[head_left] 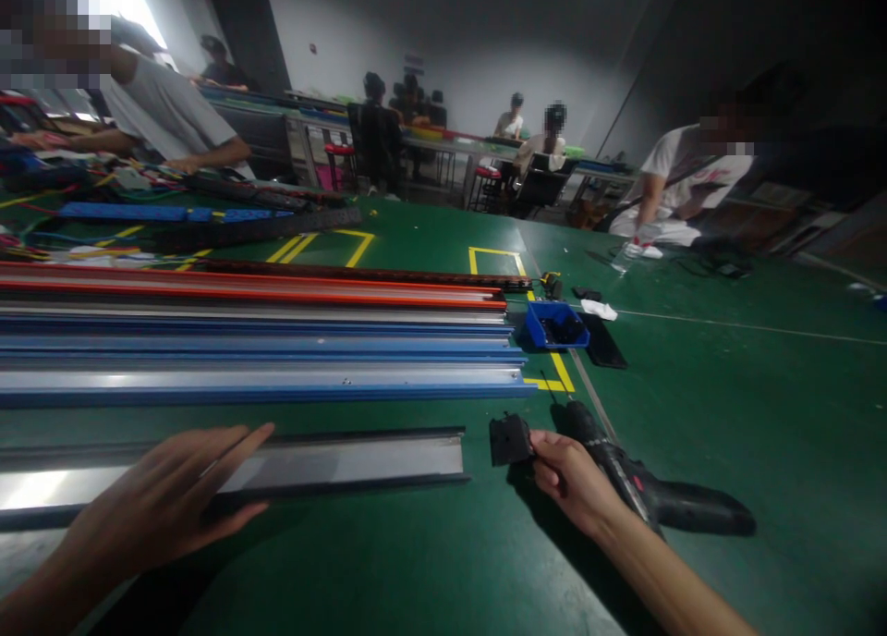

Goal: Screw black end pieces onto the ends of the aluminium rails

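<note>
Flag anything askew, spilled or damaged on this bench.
Nothing stands out. The rails lie parallel, the left hand rests on the grey rail, the right hand holds a black cap, and the drill lies flat.

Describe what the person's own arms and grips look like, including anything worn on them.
Both are bare. The left grip and right grip wear no gloves, and no ring shows. The left forearm and right forearm are uncovered to the picture's edge, with no sleeve, watch, band or marking in view. Dim light hides finer detail.
</note>
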Action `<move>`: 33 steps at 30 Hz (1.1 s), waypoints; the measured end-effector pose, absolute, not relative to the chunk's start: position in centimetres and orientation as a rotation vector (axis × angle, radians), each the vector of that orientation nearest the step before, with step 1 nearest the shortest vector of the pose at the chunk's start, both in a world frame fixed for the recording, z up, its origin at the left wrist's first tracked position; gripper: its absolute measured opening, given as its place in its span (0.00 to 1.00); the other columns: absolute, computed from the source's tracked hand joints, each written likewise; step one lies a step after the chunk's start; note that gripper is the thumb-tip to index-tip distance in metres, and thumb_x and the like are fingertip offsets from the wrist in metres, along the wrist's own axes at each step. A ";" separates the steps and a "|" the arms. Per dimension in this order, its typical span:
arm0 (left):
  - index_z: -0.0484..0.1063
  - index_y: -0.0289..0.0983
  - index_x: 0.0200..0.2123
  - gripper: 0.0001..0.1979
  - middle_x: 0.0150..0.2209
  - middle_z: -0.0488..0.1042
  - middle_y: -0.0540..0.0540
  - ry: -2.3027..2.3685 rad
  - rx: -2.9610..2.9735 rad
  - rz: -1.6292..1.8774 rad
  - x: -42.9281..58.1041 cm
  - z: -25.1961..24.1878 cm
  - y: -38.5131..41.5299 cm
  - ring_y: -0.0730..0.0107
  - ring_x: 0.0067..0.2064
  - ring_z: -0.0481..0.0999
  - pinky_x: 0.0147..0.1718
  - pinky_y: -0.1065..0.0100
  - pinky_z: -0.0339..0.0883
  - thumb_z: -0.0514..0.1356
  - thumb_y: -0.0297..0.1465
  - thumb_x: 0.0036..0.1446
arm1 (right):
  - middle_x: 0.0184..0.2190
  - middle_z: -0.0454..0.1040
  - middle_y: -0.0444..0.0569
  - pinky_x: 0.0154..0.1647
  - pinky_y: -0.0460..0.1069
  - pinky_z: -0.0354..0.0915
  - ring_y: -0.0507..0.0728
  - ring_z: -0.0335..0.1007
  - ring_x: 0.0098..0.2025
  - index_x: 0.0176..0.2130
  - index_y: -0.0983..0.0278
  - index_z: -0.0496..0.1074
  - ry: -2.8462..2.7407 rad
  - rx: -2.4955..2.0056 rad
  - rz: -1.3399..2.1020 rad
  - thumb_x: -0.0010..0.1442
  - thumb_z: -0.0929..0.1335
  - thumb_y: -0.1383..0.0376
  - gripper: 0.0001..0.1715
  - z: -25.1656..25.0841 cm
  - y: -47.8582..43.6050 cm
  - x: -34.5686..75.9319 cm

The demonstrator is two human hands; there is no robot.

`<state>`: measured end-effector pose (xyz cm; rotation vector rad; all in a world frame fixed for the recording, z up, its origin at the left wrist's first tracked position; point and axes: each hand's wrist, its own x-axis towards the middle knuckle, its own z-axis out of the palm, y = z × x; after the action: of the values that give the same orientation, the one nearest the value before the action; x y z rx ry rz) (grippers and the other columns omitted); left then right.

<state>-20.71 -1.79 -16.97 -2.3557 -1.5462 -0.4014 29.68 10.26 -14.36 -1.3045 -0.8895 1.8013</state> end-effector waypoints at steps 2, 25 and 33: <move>0.41 0.62 0.72 0.43 0.55 0.76 0.52 -1.591 -2.394 -0.402 -20.8 -16.8 -1.8 0.53 0.52 0.77 0.51 0.46 0.74 0.61 0.41 0.60 | 0.18 0.54 0.34 0.17 0.43 0.40 0.44 0.42 0.17 0.27 0.63 0.68 -0.897 -1.278 1.806 0.52 0.75 0.60 0.15 -14.2 10.6 29.8; 0.67 0.36 0.59 0.39 0.54 0.75 0.38 -1.699 -2.905 -0.288 4.1 -11.4 7.9 0.47 0.54 0.73 0.52 0.50 0.67 0.63 0.57 0.54 | 0.34 0.74 0.45 0.35 0.50 0.63 0.56 0.70 0.33 0.39 0.58 0.70 -1.875 -1.206 1.074 0.64 0.67 0.65 0.01 -14.1 9.1 27.4; 0.69 0.39 0.49 0.34 0.47 0.76 0.42 -1.831 -2.941 -0.330 3.4 -11.6 8.3 0.51 0.49 0.75 0.47 0.55 0.69 0.69 0.56 0.46 | 0.29 0.77 0.46 0.29 0.48 0.53 0.56 0.69 0.26 0.40 0.60 0.71 -2.249 -1.256 0.796 0.63 0.64 0.71 0.09 -14.4 7.7 27.1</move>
<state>3.43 8.35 -11.64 -2.9405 -1.8306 -0.3298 27.08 7.72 -14.40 -1.2563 -2.2487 0.7959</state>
